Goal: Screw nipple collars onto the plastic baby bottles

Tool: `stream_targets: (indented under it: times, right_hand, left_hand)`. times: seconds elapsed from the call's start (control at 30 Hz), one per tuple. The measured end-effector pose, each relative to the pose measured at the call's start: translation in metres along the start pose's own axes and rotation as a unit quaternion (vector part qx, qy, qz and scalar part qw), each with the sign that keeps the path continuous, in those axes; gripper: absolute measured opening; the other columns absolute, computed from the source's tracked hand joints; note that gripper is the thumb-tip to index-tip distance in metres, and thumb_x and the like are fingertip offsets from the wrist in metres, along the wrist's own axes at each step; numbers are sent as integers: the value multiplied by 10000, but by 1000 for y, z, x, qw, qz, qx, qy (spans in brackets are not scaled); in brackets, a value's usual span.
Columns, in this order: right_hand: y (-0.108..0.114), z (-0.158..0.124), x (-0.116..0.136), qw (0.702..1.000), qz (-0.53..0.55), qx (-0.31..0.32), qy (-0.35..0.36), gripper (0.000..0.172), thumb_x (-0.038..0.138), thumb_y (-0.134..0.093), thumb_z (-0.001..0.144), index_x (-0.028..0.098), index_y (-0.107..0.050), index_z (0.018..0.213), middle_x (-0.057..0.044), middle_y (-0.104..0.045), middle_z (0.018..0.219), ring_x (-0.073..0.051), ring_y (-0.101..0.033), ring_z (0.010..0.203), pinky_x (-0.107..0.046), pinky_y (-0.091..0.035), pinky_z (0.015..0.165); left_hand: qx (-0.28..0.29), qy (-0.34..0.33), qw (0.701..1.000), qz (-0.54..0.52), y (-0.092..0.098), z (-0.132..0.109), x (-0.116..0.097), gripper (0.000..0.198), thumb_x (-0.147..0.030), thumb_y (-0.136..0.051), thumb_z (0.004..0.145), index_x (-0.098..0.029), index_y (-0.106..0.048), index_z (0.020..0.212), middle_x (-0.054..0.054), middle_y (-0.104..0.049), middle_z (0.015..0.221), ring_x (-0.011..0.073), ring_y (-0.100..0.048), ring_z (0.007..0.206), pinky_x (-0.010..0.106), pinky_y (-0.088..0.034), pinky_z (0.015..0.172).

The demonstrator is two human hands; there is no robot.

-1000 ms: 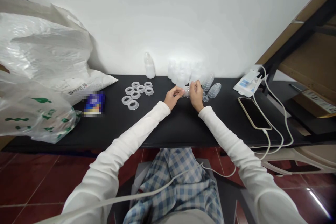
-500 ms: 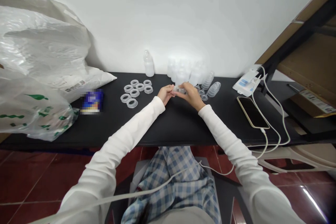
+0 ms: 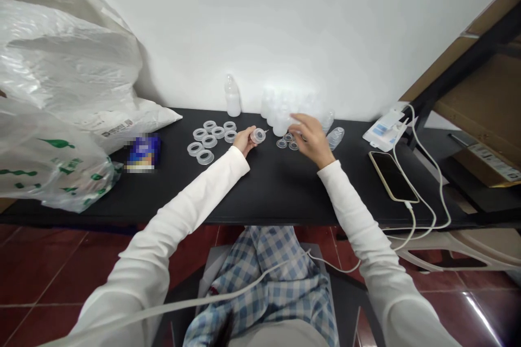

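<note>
My left hand (image 3: 245, 142) is closed around a translucent baby-bottle screw ring (image 3: 258, 136), which has a clear piece in its middle, apparently a teat. My right hand (image 3: 311, 138) hovers to the right, its fingers apart and nothing visible in them. Below its fingertips lie several clear bottle teats (image 3: 281, 143) on the black table (image 3: 280, 190). Behind the hands stands a cluster of frosted baby bottles (image 3: 279, 116). Clear domed caps (image 3: 336, 137) sit beside the right hand, partly hidden by it. Several loose screw rings (image 3: 205, 157) are spread left of my left hand.
One capped bottle (image 3: 233, 98) stands alone near the wall. Large plastic bags (image 3: 61, 135) and a blue packet (image 3: 143, 153) occupy the left side. On the right are a phone (image 3: 393, 176) with its charging cable and a white power strip (image 3: 385, 129).
My hands, together before, have separated. The left moved slightly left with the screw ring, turning its face into view; the right moved right over the teats and its fingers spread.
</note>
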State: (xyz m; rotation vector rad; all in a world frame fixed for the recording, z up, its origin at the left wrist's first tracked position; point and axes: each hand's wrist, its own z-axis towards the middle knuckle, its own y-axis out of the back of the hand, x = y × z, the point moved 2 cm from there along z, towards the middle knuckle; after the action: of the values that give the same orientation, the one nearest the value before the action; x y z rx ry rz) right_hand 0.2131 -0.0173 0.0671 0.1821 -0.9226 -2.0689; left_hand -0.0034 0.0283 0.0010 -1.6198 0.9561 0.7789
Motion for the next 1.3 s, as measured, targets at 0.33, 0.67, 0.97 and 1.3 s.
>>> stream_targets:
  times: [0.33,0.67,0.97,1.3]
  right_hand:
    - [55,-29,-76,880,-184,-157,-408,459,459,-680,864,116,-564,1148,-184,-620,1098,-329,-572,1101,-592,-434,1017]
    - [44,-33,-77,871,-228,-189,-392,558,693,-460,936,161,-543,1083,-204,-577,1170,-360,-532,1167,-626,-410,1005]
    - [-22,-4,3,997,-23,58,-46,335,475,-482,999,213,-595,1175,-135,-657,1104,-294,-620,1018,-450,-493,911]
    - [-47,-13,3,980,169,46,-95,228,378,-572,959,223,-546,1124,-77,-694,1060,-203,-668,933,-355,-532,862]
  left_hand:
    - [-3,-29,999,16,-1,-1,9,340,-462,-785,763,-176,-602,766,-5,-641,623,94,-592,545,186,-391,469]
    - [13,-50,998,21,-1,-5,7,325,-464,-768,786,-179,-617,744,-9,-616,656,86,-560,593,189,-381,507]
    - [91,-205,964,142,-11,-18,3,302,-469,-775,783,-200,-643,745,-10,-653,794,114,-605,785,184,-457,611]
    - [172,-190,958,127,-17,-22,11,490,-604,-793,737,-193,-537,813,12,-713,855,143,-698,860,288,-574,819]
